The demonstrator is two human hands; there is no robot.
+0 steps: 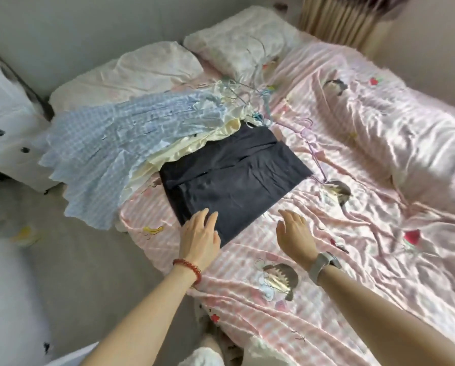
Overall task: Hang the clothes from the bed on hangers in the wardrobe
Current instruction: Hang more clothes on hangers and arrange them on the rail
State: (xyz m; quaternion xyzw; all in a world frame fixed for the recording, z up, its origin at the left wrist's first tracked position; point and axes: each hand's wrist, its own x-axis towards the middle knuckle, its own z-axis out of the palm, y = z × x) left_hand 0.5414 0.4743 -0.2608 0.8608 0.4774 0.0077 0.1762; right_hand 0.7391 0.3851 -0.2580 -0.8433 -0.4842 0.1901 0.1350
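A dark navy garment (234,178) lies flat on the pink striped bed sheet (313,286). Beside it to the left lie a pale yellow garment (192,146) and a light blue checked garment (110,143) that hangs over the bed's edge. A tangle of thin wire hangers (260,96) rests near the pillows. My left hand (200,236), with a red bead bracelet, has straight fingers touching the near corner of the navy garment. My right hand (295,233), with a grey wrist watch, hovers open over the sheet just right of that garment, holding nothing.
Two white pillows (147,70) lie at the head of the bed. A rolled pink duvet (406,133) fills the bed's right side. A white bedside cabinet with dark knobs (12,133) stands at the left, above grey floor (89,260). Beige curtains (334,19) hang at the back.
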